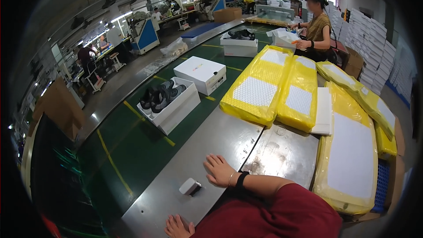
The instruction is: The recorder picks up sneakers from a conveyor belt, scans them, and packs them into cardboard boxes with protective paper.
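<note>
My right hand [220, 170] lies palm down on the bare metal edge of the work table [200, 140], fingers stretched and nothing held. At the bottom of the view my left hand [178, 227] also rests on the metal, fingers apart; its wrist is cut off by the frame. Between the two hands sits a small white block-shaped thing [190, 187] with a dark end, touched by neither. Ahead on the green conveyor belt [114, 150] stands an open white shoebox [176, 110] holding black-and-grey sneakers [161, 97]. Just beyond it is a closed white shoebox [200, 74].
Yellow-wrapped packs [255, 89] of white sheets lie to my right, with another large pack [348, 154] nearer me. Farther along the belt is another open shoebox [240, 46] with dark shoes. A co-worker [318, 26] handles white paper across the packs. White boxes [365, 39] are stacked behind.
</note>
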`<move>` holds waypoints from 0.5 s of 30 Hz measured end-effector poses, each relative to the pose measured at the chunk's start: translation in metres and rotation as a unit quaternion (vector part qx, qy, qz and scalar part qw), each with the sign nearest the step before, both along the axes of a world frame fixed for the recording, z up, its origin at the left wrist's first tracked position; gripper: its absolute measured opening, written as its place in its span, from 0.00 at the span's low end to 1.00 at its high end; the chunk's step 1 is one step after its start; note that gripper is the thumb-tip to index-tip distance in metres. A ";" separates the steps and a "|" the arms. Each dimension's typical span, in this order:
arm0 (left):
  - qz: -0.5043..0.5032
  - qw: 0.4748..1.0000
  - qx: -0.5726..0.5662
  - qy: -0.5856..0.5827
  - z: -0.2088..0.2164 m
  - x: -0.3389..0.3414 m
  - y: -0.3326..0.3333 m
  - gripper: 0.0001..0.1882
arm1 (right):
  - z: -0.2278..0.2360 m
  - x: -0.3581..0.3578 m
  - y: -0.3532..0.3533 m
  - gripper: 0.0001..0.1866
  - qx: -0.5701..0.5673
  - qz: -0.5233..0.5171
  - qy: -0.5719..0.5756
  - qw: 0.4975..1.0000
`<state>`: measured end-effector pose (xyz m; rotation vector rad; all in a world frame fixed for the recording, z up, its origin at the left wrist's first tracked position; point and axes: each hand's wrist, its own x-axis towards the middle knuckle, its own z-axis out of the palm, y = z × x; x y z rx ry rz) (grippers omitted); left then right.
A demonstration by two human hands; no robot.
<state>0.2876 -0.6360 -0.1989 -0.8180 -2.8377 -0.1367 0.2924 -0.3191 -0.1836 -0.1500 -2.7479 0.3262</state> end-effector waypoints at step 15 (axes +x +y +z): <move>-0.188 0.978 0.075 -0.046 0.003 -0.049 -0.020 0.22 | 0.015 -0.004 -0.006 0.29 -0.020 0.009 -0.069 0.997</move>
